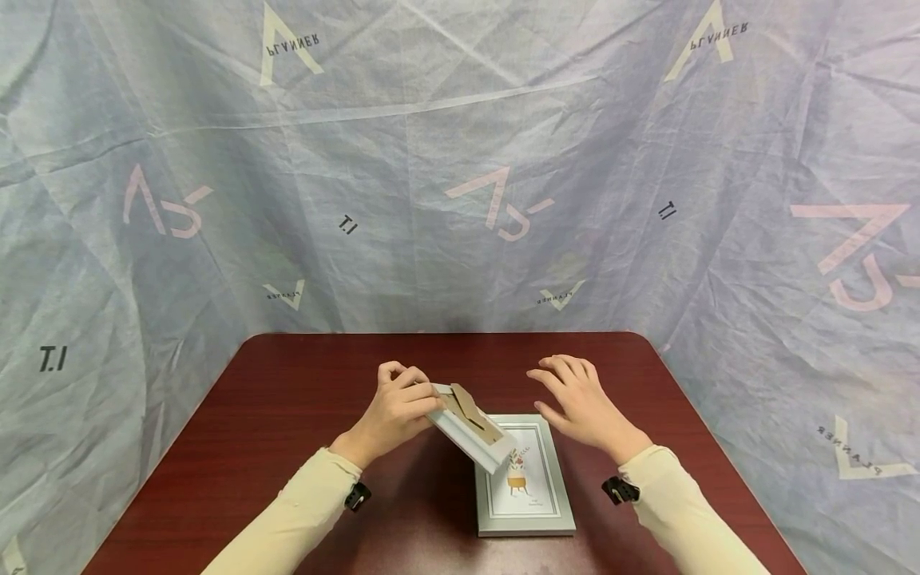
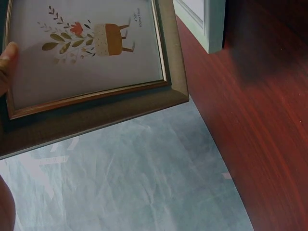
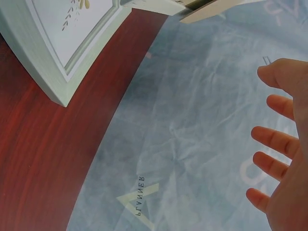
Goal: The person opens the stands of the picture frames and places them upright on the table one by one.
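My left hand (image 1: 402,403) grips one end of a small picture frame (image 1: 470,427), holding it tilted with its brown backing and stand toward the head camera. In the left wrist view, the front of this picture frame (image 2: 91,103) shows a potted plant print inside a gold inner edge, with a thumb (image 2: 8,57) at its border. Below it, a larger pale grey-green picture frame (image 1: 528,523) lies face up on the table, partly covered by the held one. My right hand (image 1: 582,403) hovers beside the larger frame, fingers spread and holding nothing.
The dark red wooden table (image 1: 309,375) has rounded far corners. Wrinkled grey cloth (image 1: 402,263) with printed letters hangs behind it and along both sides. Black bands with small devices (image 1: 357,497) sit at both wrists.
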`<control>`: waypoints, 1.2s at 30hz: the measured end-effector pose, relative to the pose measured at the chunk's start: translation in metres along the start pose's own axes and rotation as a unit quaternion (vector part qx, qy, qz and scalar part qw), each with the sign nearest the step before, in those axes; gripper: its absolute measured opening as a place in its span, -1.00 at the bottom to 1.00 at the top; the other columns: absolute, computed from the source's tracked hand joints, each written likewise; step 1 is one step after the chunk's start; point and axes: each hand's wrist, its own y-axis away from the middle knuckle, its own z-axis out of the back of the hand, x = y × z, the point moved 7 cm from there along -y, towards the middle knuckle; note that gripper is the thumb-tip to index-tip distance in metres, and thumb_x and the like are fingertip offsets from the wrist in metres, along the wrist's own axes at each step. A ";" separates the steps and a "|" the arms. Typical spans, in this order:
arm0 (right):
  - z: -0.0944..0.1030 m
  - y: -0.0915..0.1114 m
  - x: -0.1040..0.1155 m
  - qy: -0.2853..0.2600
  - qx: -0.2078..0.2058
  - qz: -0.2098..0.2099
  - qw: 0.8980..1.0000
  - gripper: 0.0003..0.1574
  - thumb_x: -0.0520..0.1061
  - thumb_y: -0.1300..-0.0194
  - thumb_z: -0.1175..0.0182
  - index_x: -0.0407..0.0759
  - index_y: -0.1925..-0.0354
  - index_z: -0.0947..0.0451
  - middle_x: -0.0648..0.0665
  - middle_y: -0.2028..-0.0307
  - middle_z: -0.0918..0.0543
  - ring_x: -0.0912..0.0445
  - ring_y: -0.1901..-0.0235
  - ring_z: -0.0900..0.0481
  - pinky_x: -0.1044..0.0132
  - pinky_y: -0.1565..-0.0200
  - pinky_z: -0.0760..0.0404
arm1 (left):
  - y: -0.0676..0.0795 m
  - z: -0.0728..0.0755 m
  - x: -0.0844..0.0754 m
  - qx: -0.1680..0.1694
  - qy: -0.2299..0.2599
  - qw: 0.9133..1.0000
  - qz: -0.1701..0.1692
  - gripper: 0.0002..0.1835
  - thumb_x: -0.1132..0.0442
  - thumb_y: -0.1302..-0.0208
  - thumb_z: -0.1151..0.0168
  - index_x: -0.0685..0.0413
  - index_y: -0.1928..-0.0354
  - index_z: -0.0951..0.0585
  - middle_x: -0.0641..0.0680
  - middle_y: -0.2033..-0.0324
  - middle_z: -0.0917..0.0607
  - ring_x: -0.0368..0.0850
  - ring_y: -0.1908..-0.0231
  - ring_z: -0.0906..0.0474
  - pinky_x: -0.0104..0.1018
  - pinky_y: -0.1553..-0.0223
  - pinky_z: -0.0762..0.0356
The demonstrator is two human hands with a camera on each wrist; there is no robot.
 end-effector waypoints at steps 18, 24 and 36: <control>-0.009 -0.009 0.005 -0.001 0.012 0.025 1.000 -0.46 -0.09 -0.16 -0.35 -0.13 -0.12 -0.54 -0.27 -0.07 -0.51 -0.21 -0.14 -0.36 -0.20 -0.08 -0.25 | -0.002 -0.005 -0.007 -0.012 -0.002 0.999 -0.031 -0.76 0.29 0.10 -0.58 -0.06 0.44 -0.65 -0.19 0.40 -0.67 -0.15 0.27 -0.50 0.04 0.12 -0.19; -0.015 -0.012 0.007 -0.003 0.015 0.039 0.999 -0.45 -0.12 -0.12 -0.38 -0.13 -0.10 -0.55 -0.26 -0.04 -0.52 -0.20 -0.12 -0.38 -0.19 -0.05 -0.27 | -0.004 -0.006 -0.011 -0.015 -0.003 0.999 -0.039 -0.76 0.30 0.11 -0.57 -0.05 0.45 -0.65 -0.19 0.39 -0.67 -0.14 0.28 -0.51 0.03 0.11 -0.19; -0.028 -0.018 0.017 -0.004 0.037 0.065 0.997 -0.49 -0.12 -0.16 -0.34 -0.08 -0.10 -0.55 -0.24 -0.06 -0.51 -0.15 -0.13 -0.38 -0.14 -0.08 -0.28 | -0.007 -0.006 -0.015 -0.013 0.002 0.999 -0.042 -0.77 0.29 0.09 -0.57 -0.05 0.44 -0.64 -0.17 0.40 -0.67 -0.15 0.27 -0.50 0.03 0.09 -0.17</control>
